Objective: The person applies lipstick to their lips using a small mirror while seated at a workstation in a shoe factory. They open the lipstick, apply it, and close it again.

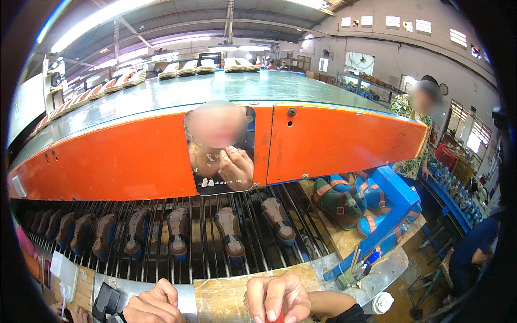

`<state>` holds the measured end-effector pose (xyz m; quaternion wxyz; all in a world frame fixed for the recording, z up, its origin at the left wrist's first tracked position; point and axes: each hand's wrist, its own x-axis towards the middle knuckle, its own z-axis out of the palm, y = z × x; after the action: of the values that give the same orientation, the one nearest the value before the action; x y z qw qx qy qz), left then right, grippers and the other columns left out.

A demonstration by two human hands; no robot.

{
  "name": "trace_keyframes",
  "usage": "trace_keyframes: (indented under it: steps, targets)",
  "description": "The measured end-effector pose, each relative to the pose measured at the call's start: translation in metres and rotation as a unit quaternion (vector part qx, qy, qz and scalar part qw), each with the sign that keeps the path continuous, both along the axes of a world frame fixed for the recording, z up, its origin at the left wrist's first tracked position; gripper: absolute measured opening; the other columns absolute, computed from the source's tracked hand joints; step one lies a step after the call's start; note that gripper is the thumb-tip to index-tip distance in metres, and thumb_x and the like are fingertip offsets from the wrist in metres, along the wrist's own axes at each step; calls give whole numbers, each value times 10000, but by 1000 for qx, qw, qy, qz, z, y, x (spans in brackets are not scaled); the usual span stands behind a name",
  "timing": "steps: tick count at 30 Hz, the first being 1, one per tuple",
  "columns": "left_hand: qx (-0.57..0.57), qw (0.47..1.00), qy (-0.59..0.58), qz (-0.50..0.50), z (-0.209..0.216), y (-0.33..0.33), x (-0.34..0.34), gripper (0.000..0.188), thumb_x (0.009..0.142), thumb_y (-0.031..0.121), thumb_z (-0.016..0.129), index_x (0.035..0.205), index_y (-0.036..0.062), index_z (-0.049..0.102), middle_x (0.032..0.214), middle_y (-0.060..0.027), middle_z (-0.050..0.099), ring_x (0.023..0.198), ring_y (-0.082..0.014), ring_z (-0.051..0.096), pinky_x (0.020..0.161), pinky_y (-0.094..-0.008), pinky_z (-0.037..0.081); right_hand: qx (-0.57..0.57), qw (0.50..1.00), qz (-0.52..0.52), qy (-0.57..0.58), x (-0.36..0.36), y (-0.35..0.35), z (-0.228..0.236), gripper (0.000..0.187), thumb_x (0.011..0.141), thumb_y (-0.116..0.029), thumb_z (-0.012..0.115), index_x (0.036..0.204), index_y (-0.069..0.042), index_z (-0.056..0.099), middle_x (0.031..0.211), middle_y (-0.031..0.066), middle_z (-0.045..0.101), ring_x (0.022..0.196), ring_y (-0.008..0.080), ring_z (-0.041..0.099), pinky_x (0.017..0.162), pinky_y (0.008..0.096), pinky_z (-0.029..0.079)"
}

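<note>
My right hand (277, 296) is at the bottom middle, over a worn wooden board (218, 293). Its thumb and fingers pinch a small red object (278, 318); the lower picture edge cuts this off, so its kind does not show. To its left, my left hand (153, 305) is curled closed in front of a metal ledge (186, 307). Whatever its fingers might hold is hidden. Beside the left hand stands a dark, box-like holder (106, 299). A small mirror (223, 167) on the orange panel reflects a raised hand with bent fingers.
Beyond my hands, several upturned shoes (230, 234) lie on a rack of metal rods (202, 258), beneath an orange panel (339, 137). Strapped shoes (339, 202) sit by a blue bracket (371, 231). A white bottle (382, 302) stands lower right; a person (412, 110) is at far right.
</note>
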<state>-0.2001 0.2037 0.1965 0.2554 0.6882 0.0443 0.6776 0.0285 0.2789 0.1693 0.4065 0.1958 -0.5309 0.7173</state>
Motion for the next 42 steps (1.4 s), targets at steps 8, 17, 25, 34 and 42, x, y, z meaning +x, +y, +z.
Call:
trace_keyframes:
  steps: [8,17,25,34,42]
  targets:
    - [17,999,-30,-12,0,-2,-1,462,913,388,521,558,93,494,407,-3,430,307,-132,341,620,-366,299,32,996,24,82,-14,-1,3,217,763,-66,800,897,12,648,936,195,615,767,257,627,680,337,516]
    - [13,1000,-14,2,6,-8,-7,466,918,383,516,549,99,489,407,-5,428,306,-135,331,649,-382,310,65,991,47,110,-21,2,5,159,716,-46,818,796,-13,684,840,167,684,658,234,650,555,315,498]
    - [14,1000,4,16,8,-11,-10,468,932,380,492,546,116,476,406,14,425,309,-120,348,700,-380,319,86,988,47,120,-29,0,13,176,711,-36,819,816,-9,681,836,169,687,670,237,657,557,318,504]
    - [36,999,33,1,7,-10,-17,444,942,371,494,575,123,484,415,27,435,315,-113,368,719,-383,322,75,984,80,139,-28,1,16,139,705,-47,812,746,-25,680,768,154,693,599,228,651,517,307,476]
    - [24,999,24,40,2,-11,-17,465,932,369,477,535,128,450,400,24,404,310,-109,336,717,-391,309,46,991,67,107,-33,-5,16,160,686,3,821,781,2,692,796,177,695,643,254,664,588,326,540]
